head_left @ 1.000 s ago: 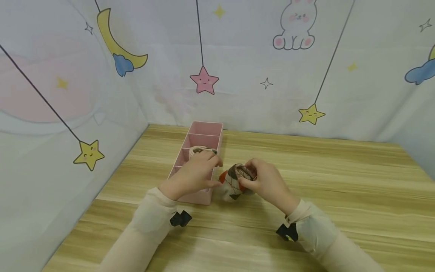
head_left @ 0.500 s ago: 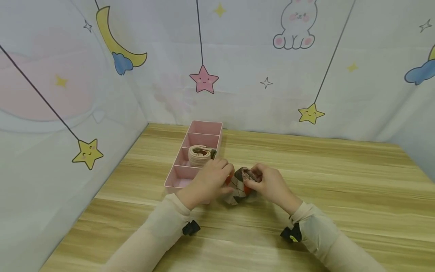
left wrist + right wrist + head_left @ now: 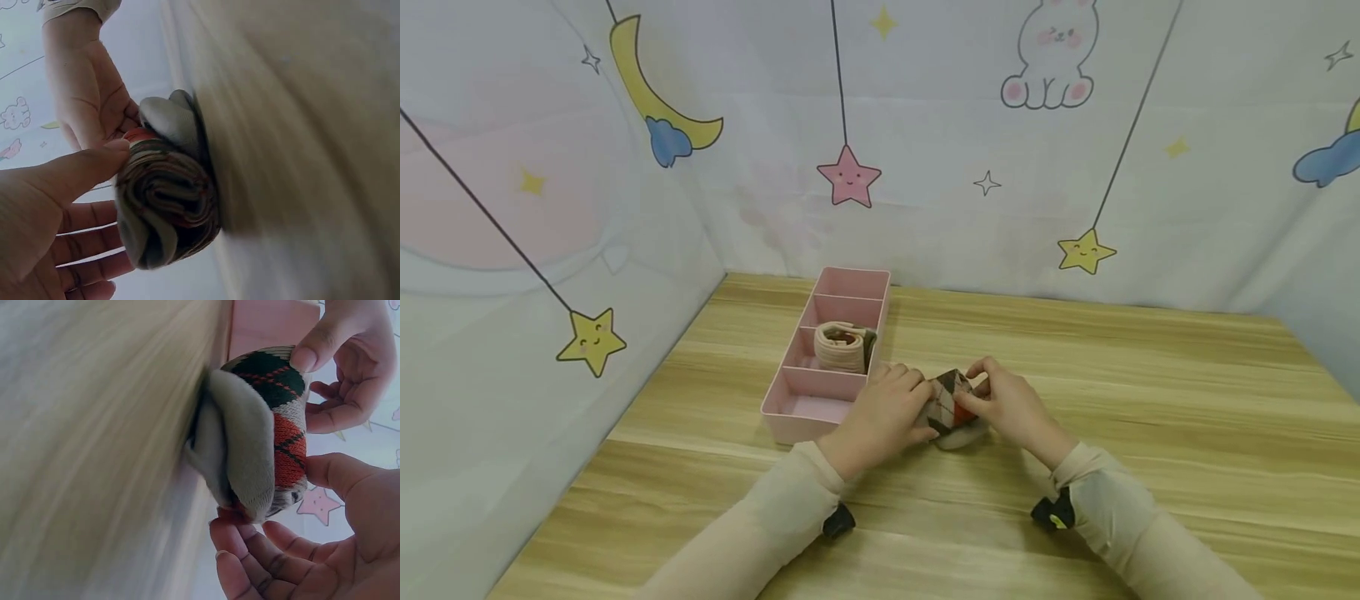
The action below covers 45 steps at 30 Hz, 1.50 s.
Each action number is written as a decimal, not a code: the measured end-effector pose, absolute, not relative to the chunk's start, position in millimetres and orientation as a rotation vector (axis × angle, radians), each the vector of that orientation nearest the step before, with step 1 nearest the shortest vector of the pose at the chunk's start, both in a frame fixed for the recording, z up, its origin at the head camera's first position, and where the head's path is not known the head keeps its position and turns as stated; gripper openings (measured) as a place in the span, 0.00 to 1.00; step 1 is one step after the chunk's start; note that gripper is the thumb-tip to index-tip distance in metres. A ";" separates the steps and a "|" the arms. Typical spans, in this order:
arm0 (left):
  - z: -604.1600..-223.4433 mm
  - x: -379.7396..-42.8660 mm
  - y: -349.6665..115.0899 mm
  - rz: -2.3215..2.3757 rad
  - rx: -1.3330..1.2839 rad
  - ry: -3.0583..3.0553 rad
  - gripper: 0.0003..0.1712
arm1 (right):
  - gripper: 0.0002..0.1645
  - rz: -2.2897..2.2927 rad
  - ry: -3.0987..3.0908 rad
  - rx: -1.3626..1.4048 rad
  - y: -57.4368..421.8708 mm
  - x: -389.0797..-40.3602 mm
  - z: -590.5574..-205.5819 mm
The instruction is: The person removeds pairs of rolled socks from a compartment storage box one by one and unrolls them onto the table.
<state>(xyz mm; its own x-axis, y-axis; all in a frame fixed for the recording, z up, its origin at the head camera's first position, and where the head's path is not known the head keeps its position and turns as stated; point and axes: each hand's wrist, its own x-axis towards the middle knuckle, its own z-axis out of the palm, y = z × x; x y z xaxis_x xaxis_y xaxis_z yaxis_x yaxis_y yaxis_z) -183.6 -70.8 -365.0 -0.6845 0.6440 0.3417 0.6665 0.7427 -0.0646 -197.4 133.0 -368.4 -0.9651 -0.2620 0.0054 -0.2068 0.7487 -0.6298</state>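
A rolled pair of argyle socks (image 3: 949,407) in beige, dark green and red rests on the table, between my two hands. My left hand (image 3: 880,419) holds its left side, with the thumb on the roll (image 3: 170,203) and the fingers beyond it in the left wrist view. From the right, my right hand (image 3: 1013,410) pinches it between thumb and fingers. A loose pale grey flap (image 3: 247,440) of the socks sticks out beside the roll in the right wrist view. The spiral end of the roll faces the left wrist camera.
A pink divided box (image 3: 797,429) stands left of the hands. Another rolled sock bundle (image 3: 841,350), cream outside, sits upright in one of its middle compartments. The wooden table (image 3: 1150,400) meets a printed cloth backdrop (image 3: 955,233) behind and at the left.
My left hand has come away from the box side to the right and taken hold of the argyle socks. The socks have shifted slightly right with my right hand still on them.
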 end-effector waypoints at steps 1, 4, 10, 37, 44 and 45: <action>-366.1 -183.9 -69.5 -0.082 -1.011 -2.611 0.25 | 0.24 -1.006 2.861 -0.383 134.1 -197.9 -369.2; -368.5 -185.3 -65.8 -0.062 -1.014 -2.639 0.27 | 0.23 -0.988 2.910 -0.438 137.1 -199.8 -372.4; -371.4 -189.1 -61.1 -0.002 -1.029 -2.615 0.26 | 0.13 -0.915 3.122 -0.818 140.0 -202.9 -378.3; -351.5 -192.5 -80.1 -0.102 -1.136 -2.651 0.22 | 0.19 -0.451 3.171 -1.204 132.6 -189.6 -379.4; -361.3 -182.9 -80.0 -0.205 -1.092 -2.491 0.17 | 0.22 -0.397 3.184 -1.141 131.0 -187.0 -378.8; -362.9 -181.0 -79.9 -0.232 -1.091 -2.469 0.16 | 0.22 -0.397 3.179 -1.126 130.9 -187.0 -378.7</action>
<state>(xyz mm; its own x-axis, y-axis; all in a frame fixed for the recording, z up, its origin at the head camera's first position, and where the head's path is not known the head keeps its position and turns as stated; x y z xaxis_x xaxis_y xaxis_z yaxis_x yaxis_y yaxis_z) -181.0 -79.9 -362.9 -0.5989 0.6641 0.4475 0.7358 0.6769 -0.0198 -187.0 130.9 -378.7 -0.7513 -0.5814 0.3123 -0.6404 0.7566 -0.1319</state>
